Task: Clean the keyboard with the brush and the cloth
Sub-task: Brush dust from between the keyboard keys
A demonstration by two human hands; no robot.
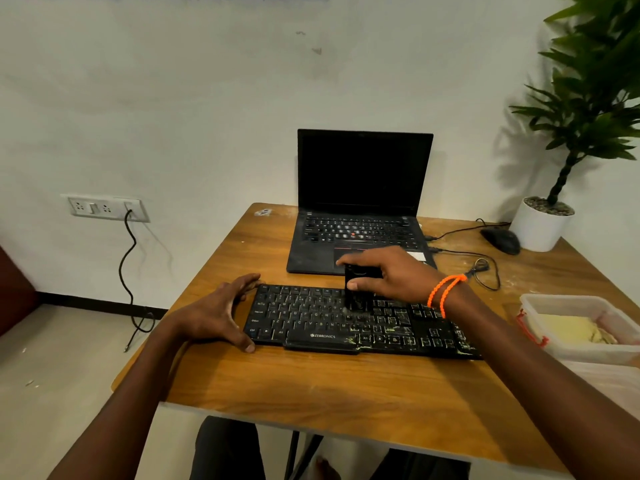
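Black full-size plastic keyboard [360, 320] laid on wooden bench [311, 379], long axis left-right. Small black brush [358, 289] gripped by right hand [391, 275] over keyboard middle; soiled right half nearer. Keyboard's left end braced by left hand [218, 313], fingers spread. Cloth not identified.

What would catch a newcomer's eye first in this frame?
Probably the black keyboard at the table's middle, its right half smeared with pale grime. The right hand, with an orange bracelet at the wrist, holds a black brush upright on the keys while the left hand steadies the keyboard's left end. Behind it stands an open laptop, screen dark.
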